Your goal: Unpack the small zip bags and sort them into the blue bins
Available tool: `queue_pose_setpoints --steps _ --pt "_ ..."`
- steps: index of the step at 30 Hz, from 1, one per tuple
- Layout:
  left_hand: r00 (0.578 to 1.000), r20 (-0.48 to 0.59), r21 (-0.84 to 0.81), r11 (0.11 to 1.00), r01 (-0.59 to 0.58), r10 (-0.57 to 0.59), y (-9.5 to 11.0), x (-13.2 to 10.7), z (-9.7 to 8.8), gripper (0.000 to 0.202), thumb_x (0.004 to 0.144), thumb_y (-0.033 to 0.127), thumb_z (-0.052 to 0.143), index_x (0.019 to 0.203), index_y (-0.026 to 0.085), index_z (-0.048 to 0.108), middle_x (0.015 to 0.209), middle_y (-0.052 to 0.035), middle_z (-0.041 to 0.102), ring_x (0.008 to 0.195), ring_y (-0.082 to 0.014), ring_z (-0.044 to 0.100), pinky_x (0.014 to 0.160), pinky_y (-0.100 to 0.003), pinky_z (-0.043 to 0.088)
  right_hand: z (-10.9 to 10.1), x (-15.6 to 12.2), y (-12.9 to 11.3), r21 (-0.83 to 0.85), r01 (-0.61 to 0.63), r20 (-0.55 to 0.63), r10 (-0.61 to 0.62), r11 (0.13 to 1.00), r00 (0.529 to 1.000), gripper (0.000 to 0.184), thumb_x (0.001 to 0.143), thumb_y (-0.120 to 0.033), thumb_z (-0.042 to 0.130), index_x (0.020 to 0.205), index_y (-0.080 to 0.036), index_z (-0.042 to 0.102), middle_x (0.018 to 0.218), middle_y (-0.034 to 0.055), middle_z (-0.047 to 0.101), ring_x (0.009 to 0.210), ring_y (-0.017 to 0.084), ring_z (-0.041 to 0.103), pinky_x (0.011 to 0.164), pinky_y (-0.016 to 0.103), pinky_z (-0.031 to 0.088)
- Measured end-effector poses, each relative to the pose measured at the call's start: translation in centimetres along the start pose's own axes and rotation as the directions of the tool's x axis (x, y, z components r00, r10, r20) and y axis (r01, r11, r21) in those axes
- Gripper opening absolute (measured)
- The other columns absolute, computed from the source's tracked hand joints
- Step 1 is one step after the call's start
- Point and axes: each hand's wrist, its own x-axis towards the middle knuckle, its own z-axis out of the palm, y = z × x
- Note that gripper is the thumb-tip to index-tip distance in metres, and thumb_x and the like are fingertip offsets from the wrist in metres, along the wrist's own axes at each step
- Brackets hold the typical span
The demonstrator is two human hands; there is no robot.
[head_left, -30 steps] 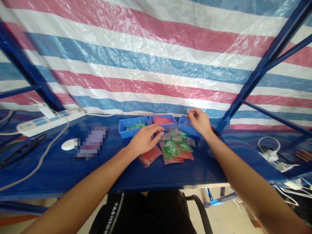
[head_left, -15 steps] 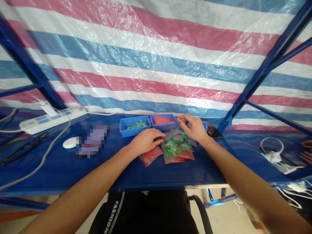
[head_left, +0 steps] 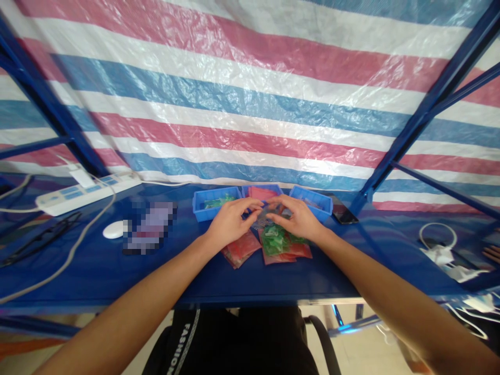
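My left hand (head_left: 233, 219) and my right hand (head_left: 296, 216) meet over the middle of the table, thumbs and fingertips curled towards each other. Between them is a small clear plastic bag (head_left: 258, 223), pinched at the fingertips; its contents are too blurred to make out. Just under my right hand lies a pile of green plastic bags (head_left: 274, 239) on top of red plastic bags (head_left: 287, 256). Another stack of red bags (head_left: 241, 250) rests below my left hand.
Behind my hands stand a blue bin with green bags (head_left: 201, 214), a blue bin with red bags (head_left: 245, 190) and a right-hand blue bin (head_left: 326, 204). A dark phone (head_left: 344, 209), a white mouse (head_left: 114, 229), glasses (head_left: 42, 239) and a power strip (head_left: 50, 205) lie around. Another person's hand (head_left: 492, 252) shows far right.
My right hand has moved left from over the right-hand bin to the middle, uncovering that bin. My left hand's fingers have risen slightly and now meet the right hand's.
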Motion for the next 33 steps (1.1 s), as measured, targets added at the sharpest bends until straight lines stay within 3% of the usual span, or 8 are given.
queue_pose_setpoints --steps 4,10,14,17,23,29,33 --pt "1.0 0.023 0.007 1.0 0.012 -0.012 -0.4 -0.1 0.2 0.029 0.103 0.029 0.06 0.128 0.022 0.071 0.115 -0.0045 0.081 0.104 -0.0226 0.078 0.098 -0.036 0.061 0.9 -0.1 0.4 0.169 -0.171 -0.045 0.181 0.971 0.982 0.034 0.098 -0.047 0.069 0.126 -0.028 0.072 0.103 0.0053 0.08 0.087 0.024 0.076 0.078 0.038 0.061" --pt "0.999 0.034 0.11 0.994 -0.01 0.006 -0.7 -0.3 0.3 0.033 0.101 0.019 0.056 0.131 0.02 0.07 0.125 -0.0091 0.076 0.118 -0.0271 0.071 0.108 -0.045 0.056 1.2 0.1 1.1 0.318 -0.266 -0.149 0.325 0.91 0.934 0.041 0.092 -0.052 0.075 0.124 -0.027 0.069 0.096 0.0045 0.079 0.085 0.024 0.075 0.082 0.04 0.062" --pt "0.996 0.007 0.045 0.995 -0.09 0.09 -0.1 -0.1 0.1 0.038 0.101 0.024 0.063 0.139 0.021 0.066 0.139 -0.0113 0.069 0.131 -0.0281 0.064 0.116 -0.047 0.052 1.5 0.3 1.1 0.513 -0.268 -0.111 0.373 0.815 0.921 0.045 0.085 -0.051 0.083 0.12 -0.027 0.067 0.091 0.0018 0.076 0.077 0.02 0.072 0.07 0.034 0.061" --pt "0.981 0.027 -0.02 0.981 -0.191 0.191 0.1 -0.1 0.1 0.034 0.101 0.021 0.066 0.134 0.026 0.071 0.146 -0.0096 0.064 0.137 -0.0262 0.061 0.118 -0.045 0.05 1.7 0.3 0.9 0.608 -0.29 -0.056 0.404 0.739 0.913 0.045 0.081 -0.049 0.087 0.114 -0.026 0.067 0.097 0.001 0.077 0.063 0.015 0.068 0.059 0.031 0.057" --pt "0.974 -0.008 -0.023 0.973 -0.228 0.228 -0.1 -0.1 0.3 0.018 0.103 0.026 0.066 0.115 0.026 0.081 0.131 -0.0089 0.073 0.122 -0.0242 0.068 0.109 -0.042 0.055 1.8 0.0 0.4 0.623 -0.369 0.07 0.42 0.69 0.905 0.043 0.083 -0.053 0.086 0.114 -0.026 0.07 0.084 0.0 0.077 0.059 0.017 0.069 0.061 0.034 0.061" --pt "0.991 -0.056 -0.038 0.992 -0.12 0.118 0.5 0.0 -0.3 0.022 0.107 0.032 0.06 0.115 0.022 0.078 0.112 -0.0085 0.078 0.104 -0.0216 0.073 0.093 -0.035 0.059 1.6 0.5 -1.0 0.662 -0.281 -0.005 0.379 0.695 0.925 0.034 0.088 -0.057 0.08 0.101 -0.026 0.08 0.125 0.008 0.074 0.093 0.025 0.078 0.068 0.039 0.069" --pt "0.997 -0.057 -0.066 0.997 -0.047 0.043 0.7 0.0 -0.3 0.023 0.107 0.034 0.058 0.113 0.021 0.077 0.11 -0.0078 0.079 0.099 -0.0213 0.075 0.087 -0.033 0.059 1.4 0.5 -1.1 0.652 -0.307 0.039 0.374 0.693 0.927 0.039 0.092 -0.06 0.075 0.109 -0.025 0.08 0.107 0.008 0.08 0.096 0.026 0.078 0.078 0.042 0.069"
